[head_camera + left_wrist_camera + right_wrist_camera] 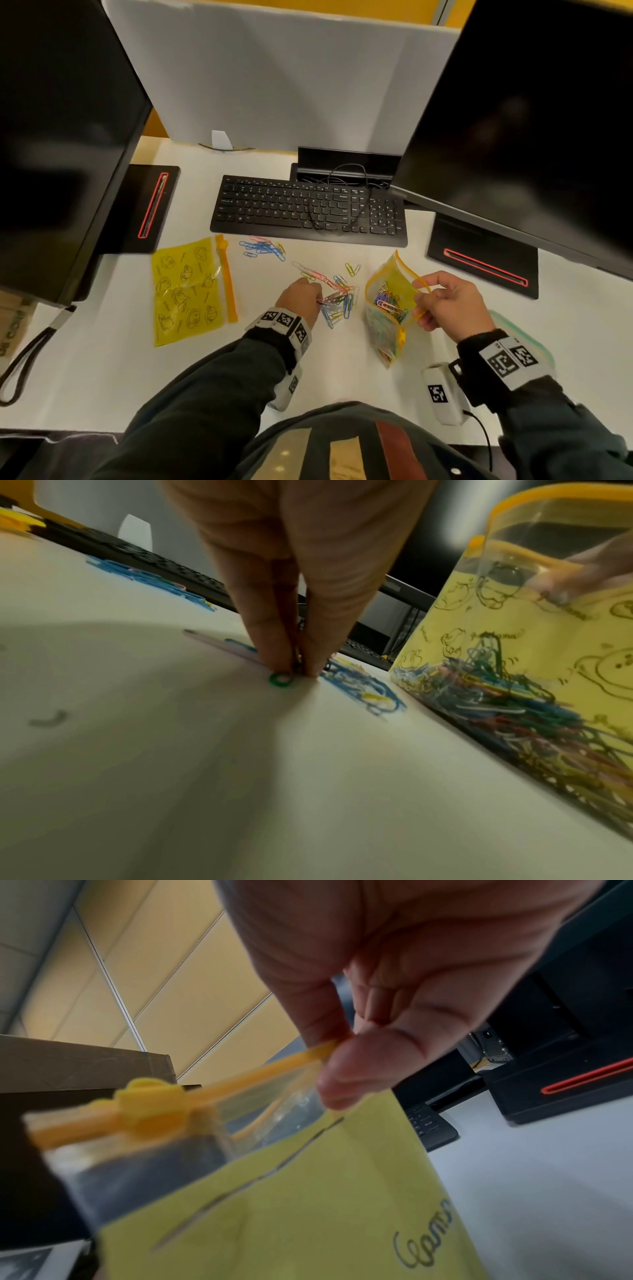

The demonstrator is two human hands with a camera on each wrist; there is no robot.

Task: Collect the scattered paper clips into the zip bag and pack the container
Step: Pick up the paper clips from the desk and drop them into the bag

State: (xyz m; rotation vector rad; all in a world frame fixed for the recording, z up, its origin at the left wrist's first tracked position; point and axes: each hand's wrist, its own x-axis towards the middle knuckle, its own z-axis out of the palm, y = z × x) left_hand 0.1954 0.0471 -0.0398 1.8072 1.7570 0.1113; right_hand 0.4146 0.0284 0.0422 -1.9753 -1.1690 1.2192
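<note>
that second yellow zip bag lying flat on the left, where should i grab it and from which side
Take the flat zip bag by its orange zipper strip, the stiffest part, running along the edge nearest the clips. The left hand is closest but is pinching paper clips; the right hand holds the open bag. Come from the clip side and pinch the strip, probably near its slider.

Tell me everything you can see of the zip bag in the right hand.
The zip bag is thin plastic, yellow with black doodle prints and a clear band under an orange zip track with a yellow slider. Its mouth gapes open toward the left; the right hand pinches the rim. It stands on the white desk, bottom bulging with many coloured paper clips, beside the loose clips.
</note>
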